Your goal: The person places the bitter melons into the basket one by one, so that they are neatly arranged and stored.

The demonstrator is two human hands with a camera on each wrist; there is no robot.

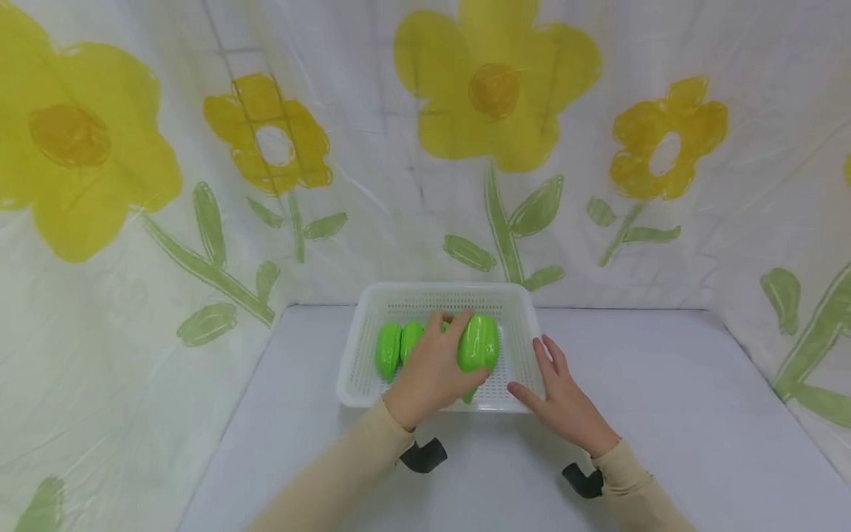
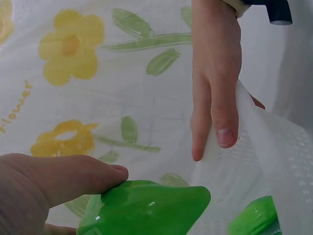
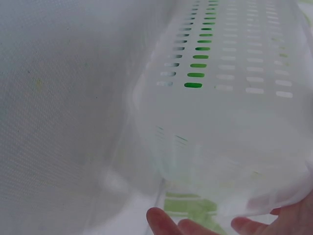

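Observation:
A white perforated plastic basket (image 1: 447, 286) stands on the table, with several glossy green peppers (image 1: 388, 351) lying side by side in its left part. Over the basket's right half, my left hand (image 1: 432, 369) grips a larger-looking green pepper (image 1: 480, 343), its narrow tip pointing toward me. The left wrist view shows the thumb (image 2: 93, 176) pressed along this held pepper (image 2: 146, 210). At the basket's front right corner is my right hand (image 1: 561, 403), fingers extended and spread against the rim. In the right wrist view, only some fingertips (image 3: 164, 223) show beside the basket wall (image 3: 210, 122).
White table surface (image 1: 651, 384) extends on both sides of the basket. Behind it hangs a white curtain (image 1: 372, 222) with yellow flowers. Black curved pieces (image 1: 425, 456) sit at both wrists, beside beige sleeves.

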